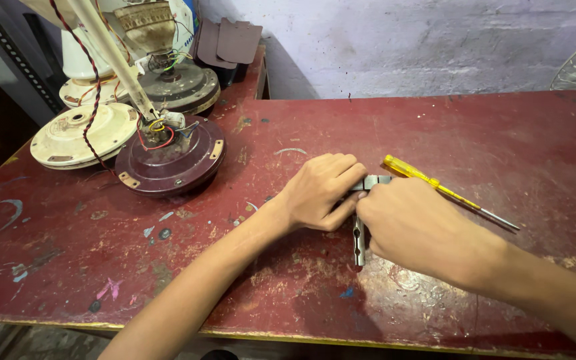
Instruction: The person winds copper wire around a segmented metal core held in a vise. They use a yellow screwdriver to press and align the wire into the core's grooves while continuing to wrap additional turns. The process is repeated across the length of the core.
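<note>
Centrally on the scuffed red worktop (435, 133) lies a grey metal bracket (360, 233), L-shaped, one slotted arm pointing toward the person, the other running away under the right hand. Left hand (318, 193) rests knuckles-up, its fingers (345, 170) curled over the bracket's upper corner and pinching it against the thumb. Right hand (411, 223) is clenched over the bracket's other arm from the right; its fingers are hidden beneath the palm, so the exact grasp cannot be told. Both hands touch at the corner. A yellow-handled screwdriver (435, 185) lies just behind the right hand. A maroon ceiling-fan motor (171, 160) with loose wires sits well apart at left.
</note>
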